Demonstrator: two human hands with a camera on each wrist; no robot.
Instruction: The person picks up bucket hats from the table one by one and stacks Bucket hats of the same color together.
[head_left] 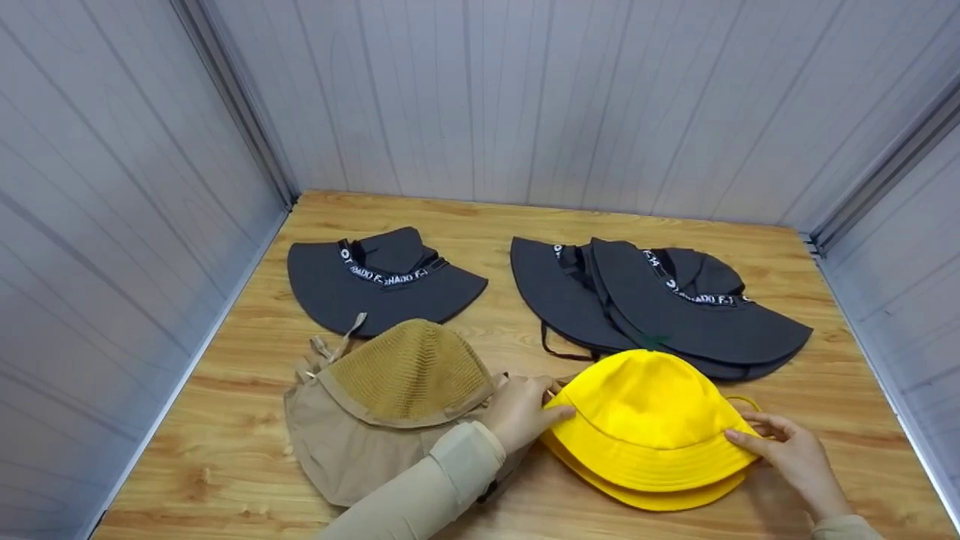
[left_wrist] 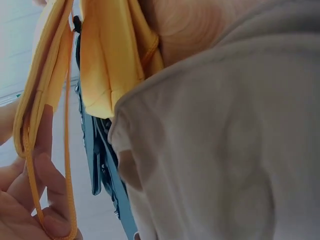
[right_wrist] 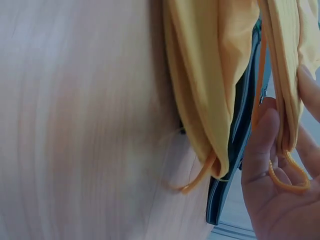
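My two hands hold a yellow bucket hat (head_left: pixel 649 409) by opposite sides of its brim. On the left, my left hand (head_left: pixel 521 412) pinches the edge with the thumb on top, and a yellow cord (left_wrist: pixel 69 150) loops down by its fingers in the left wrist view. My right hand (head_left: pixel 795 457) pinches the other side, thumb over the brim; another cord loop (right_wrist: pixel 295 187) hangs against its palm. Below the held hat lies a second yellow hat (head_left: pixel 667 501), and in the right wrist view a gap separates the two brims.
A beige hat (head_left: pixel 356 454) with a mesh crown lies left, partly under my left forearm (head_left: pixel 420 487). Behind it sits a dark grey brimmed hat (head_left: pixel 375 296). Several overlapping grey hats (head_left: pixel 697 330) lie back right. Pale panel walls (head_left: pixel 480 97) enclose the wooden table (head_left: pixel 202 457).
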